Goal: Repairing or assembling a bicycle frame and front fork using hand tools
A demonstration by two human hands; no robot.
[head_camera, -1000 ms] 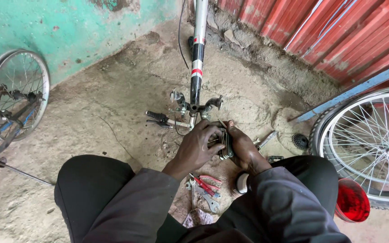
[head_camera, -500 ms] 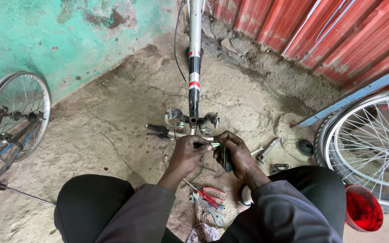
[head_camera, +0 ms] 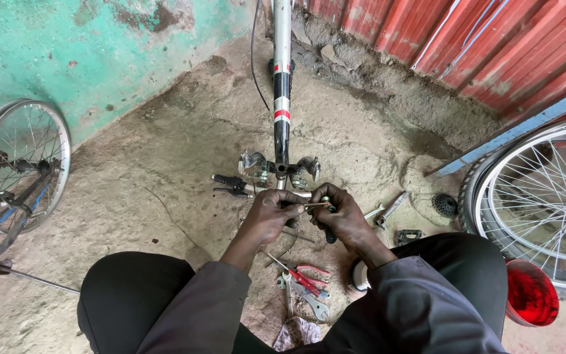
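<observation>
A bicycle fork and frame tube, silver and black with red-white bands, lies on the dirt floor and points away from me. Its handlebar with brake levers sits crosswise just beyond my hands. My left hand pinches a thin metal part by the handlebar stem. My right hand is closed around a dark-handled tool, a screwdriver by its look, whose tip meets the left fingers. My knees in dark trousers frame the bottom of the view.
Red-handled pliers and a spanner lie between my knees. A spoked wheel stands left, another wheel with tyre right. A sprocket, a pedal and a red bowl lie right. Green wall left, red corrugated sheet behind.
My view has tilted so the hands sit lower and nearer the handlebar stem. Both hands have come together around the small metal part and the tool.
</observation>
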